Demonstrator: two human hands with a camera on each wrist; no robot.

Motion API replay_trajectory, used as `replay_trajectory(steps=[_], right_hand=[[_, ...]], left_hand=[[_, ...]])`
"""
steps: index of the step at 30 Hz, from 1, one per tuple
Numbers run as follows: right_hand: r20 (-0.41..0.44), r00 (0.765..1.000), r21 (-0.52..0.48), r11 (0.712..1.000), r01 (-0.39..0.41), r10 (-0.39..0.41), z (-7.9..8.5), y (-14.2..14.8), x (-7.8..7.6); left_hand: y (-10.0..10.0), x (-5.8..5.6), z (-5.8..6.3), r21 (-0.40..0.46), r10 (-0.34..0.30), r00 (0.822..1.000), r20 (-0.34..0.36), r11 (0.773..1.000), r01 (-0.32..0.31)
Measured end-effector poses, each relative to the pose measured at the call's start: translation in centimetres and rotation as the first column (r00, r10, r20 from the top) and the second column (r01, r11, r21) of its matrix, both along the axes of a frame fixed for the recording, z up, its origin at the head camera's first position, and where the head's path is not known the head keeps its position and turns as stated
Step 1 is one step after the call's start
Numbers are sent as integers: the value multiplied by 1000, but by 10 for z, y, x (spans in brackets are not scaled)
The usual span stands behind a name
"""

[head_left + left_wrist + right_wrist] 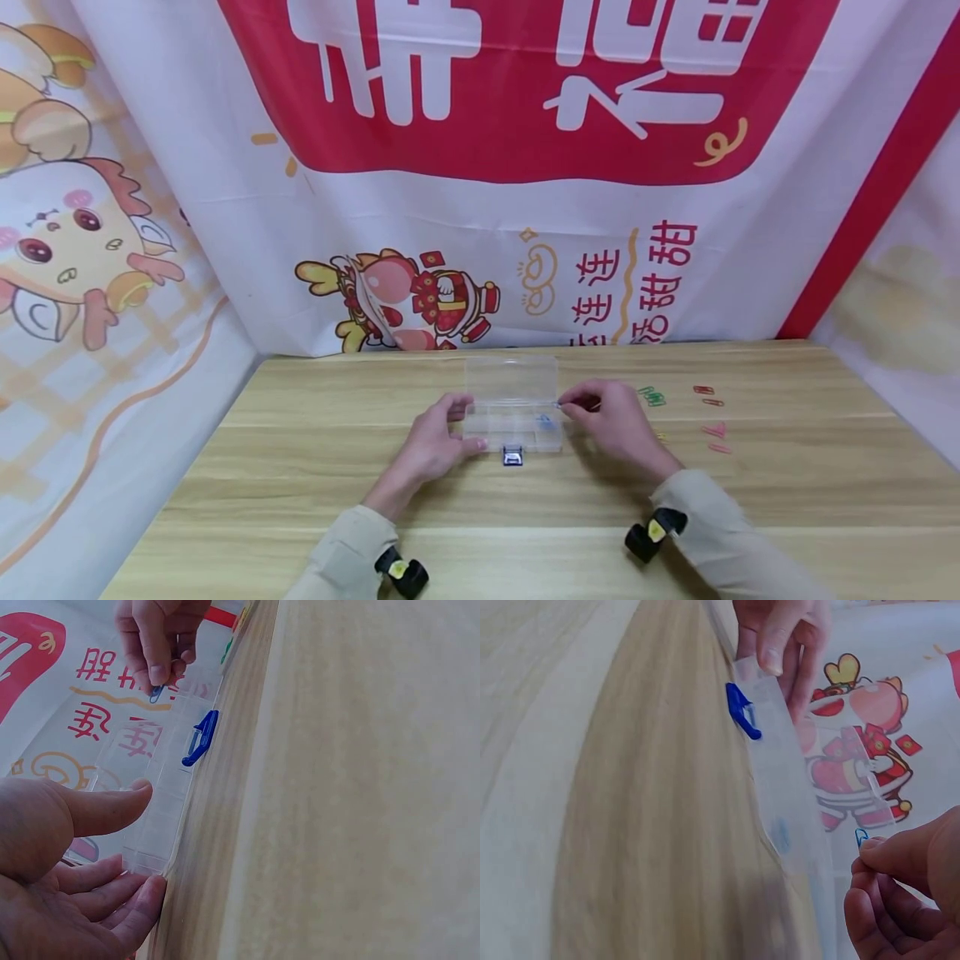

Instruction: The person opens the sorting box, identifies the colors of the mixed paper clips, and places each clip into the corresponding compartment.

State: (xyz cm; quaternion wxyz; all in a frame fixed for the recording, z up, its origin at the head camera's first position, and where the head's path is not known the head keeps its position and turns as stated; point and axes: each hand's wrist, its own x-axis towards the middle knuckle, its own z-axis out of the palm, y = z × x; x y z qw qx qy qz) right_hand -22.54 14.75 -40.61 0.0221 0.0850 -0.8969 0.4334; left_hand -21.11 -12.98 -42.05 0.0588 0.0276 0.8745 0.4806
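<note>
Right hand (pixel 611 417) pinching a blue paperclip (pixel 862 837) near the clear box's (pixel 495 421) right rear corner; left hand (pixel 435 437) clasping its left end on the surface (pixel 315 467). I read: filling. Next calls for lowering it, probably beside the blue pieces (pixel 546 422).

The head camera looks forward and down from well back, with the tabletop (pixel 525 542) across the lower frame and the printed cloth (pixel 487 154) across the upper. The left-wrist view, close and tipped sideways, looks past the left hand (pixel 60 907) at lower left towards the right hand (pixel 161 634) at upper middle. The right-wrist view, equally close and tipped, faces back from the opposite side. All three share the clear box (pixel 495 421).
</note>
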Motion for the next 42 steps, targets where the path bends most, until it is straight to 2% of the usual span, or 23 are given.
replay_trajectory(steps=[8,13,29,35,42], right_hand=[[34,999,-16,1000,-9,10,-5,-13,-2],[25,1000,-3,1000,-16,16,-8,-17,-2],[4,1000,8,1000,2,-2,-8,-12,0],[-3,1000,4,1000,31,-31,-3,1,1],[-14,999,39,998,48,-47,-5,35,2]], left_hand=[[0,-1,-1,6,0,1000,0,1000,0],[0,-1,-1,6,0,1000,-2,1000,0],[2,0,1,2,3,1000,4,1000,-3],[2,0,0,13,0,1000,9,1000,0],[1,-1,1,7,2,1000,9,1000,-2]])
